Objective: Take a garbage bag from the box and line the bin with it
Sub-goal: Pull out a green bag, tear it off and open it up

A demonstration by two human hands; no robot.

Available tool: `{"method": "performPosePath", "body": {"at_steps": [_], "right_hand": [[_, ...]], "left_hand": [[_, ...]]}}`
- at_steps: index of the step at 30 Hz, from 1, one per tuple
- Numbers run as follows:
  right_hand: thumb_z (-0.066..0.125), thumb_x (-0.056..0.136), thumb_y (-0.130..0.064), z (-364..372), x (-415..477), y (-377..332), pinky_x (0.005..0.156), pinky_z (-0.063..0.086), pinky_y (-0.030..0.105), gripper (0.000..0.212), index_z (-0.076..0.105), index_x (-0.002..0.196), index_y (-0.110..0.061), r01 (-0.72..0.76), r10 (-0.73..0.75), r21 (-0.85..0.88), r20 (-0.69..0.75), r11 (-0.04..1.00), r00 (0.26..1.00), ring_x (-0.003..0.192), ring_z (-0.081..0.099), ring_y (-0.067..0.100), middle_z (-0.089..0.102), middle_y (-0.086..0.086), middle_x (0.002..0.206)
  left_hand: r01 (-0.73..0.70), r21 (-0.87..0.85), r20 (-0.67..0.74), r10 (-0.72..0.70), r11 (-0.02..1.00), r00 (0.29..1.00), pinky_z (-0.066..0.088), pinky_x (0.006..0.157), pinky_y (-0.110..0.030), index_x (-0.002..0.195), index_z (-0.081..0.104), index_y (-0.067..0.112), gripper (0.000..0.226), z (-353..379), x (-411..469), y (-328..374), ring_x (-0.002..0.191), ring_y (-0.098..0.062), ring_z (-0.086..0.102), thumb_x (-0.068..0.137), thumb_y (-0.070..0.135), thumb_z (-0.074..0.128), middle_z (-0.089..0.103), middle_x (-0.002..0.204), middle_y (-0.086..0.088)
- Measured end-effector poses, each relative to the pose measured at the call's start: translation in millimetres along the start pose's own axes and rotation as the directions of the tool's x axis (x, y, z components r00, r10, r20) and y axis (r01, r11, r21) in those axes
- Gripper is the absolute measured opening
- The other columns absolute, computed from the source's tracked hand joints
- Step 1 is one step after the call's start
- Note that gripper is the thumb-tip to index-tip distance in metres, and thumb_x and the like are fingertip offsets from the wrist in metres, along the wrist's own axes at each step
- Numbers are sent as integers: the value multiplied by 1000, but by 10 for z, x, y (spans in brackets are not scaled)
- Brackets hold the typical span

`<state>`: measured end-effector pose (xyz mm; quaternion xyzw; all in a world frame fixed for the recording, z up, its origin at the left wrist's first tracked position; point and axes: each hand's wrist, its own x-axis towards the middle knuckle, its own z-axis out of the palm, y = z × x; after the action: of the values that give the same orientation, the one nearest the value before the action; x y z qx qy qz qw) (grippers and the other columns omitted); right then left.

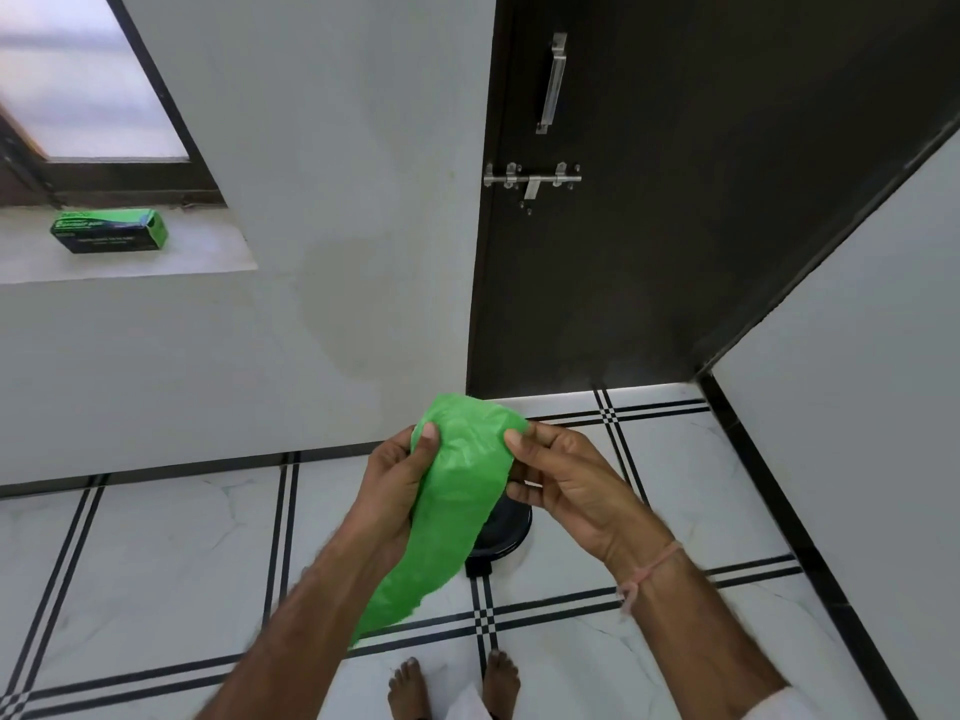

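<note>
Green thin-film garbage bag (457, 491) (crinkled, still narrow) pinched by both hands, left (395, 491) and right (566, 485); box (109, 232) lettering illegible.

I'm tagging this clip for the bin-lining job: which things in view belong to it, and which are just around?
Part of the job:
green garbage bag, held in left hand and right hand
bag box on the window sill
black bin

Just around:
dark door
door bolt
window
</note>
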<state>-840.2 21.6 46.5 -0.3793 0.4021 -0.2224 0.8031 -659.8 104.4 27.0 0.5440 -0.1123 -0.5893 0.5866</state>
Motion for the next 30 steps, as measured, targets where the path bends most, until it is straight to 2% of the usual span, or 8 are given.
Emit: {"method": "performPosePath", "body": {"at_steps": [2,4,7,10,13,17,21,30], "right_hand": [[76,87,-22,82,11,26,76,57,32,22,77,105,-9,42,-43,-17,-44,999,998,88,72,21,77,12,103],[77,88,-18,157,10,32,66,57,26,5,77,83,-19,120,-129,-94,-101,988,986,79,71,19,78,11,94],[78,88,-12,229,26,65,54,52,22,19,70,72,-18,265,-303,-232,-147,936,942,67,66,18,77,13,82],[81,86,-15,310,19,108,57,54,25,15,69,78,-10,351,-426,-403,-111,845,898,65,65,20,72,18,79],[82,84,-19,369,15,149,64,62,37,22,69,86,-1,365,-458,-485,-85,794,885,72,65,36,68,25,82],[80,86,-18,355,42,166,69,57,46,29,66,90,7,334,-393,-351,-112,875,913,72,66,36,67,35,89],[78,87,-29,288,60,168,84,57,60,39,66,94,7,261,-289,-186,-143,947,947,87,70,36,71,33,98],[56,104,-30,118,119,68,66,61,30,27,74,108,-12,134,-121,23,-300,991,946,82,75,14,80,3,94]], "left_hand": [[-10,37,-50,12,999,999,64,73,-40,116,70,6,36,17,-2,-31,93,-30,77,95,35,65,77,111,-21],[-135,307,-198,202,942,959,60,79,-39,112,64,18,43,36,15,-95,100,-26,70,84,48,77,70,114,-13],[-370,500,-147,498,783,855,52,72,-30,98,66,21,37,75,-66,-40,82,-13,59,87,56,71,65,93,-7],[-301,288,108,282,909,953,57,72,-30,103,72,6,48,210,-190,95,83,-22,72,98,52,58,76,95,-15],[-251,248,156,217,936,964,61,73,-33,105,70,-3,43,231,-168,144,86,-30,76,99,38,60,77,99,-21],[-170,145,145,149,975,978,60,74,-36,101,68,-4,29,106,-93,127,82,-27,74,99,24,61,75,92,-18],[-95,54,137,87,994,987,62,78,-35,112,65,-11,45,-11,-51,110,89,-26,74,94,31,61,76,100,-20],[41,-14,85,-40,999,996,60,92,-44,115,74,4,35,-301,24,152,101,-26,73,100,29,55,76,117,-16]]}}
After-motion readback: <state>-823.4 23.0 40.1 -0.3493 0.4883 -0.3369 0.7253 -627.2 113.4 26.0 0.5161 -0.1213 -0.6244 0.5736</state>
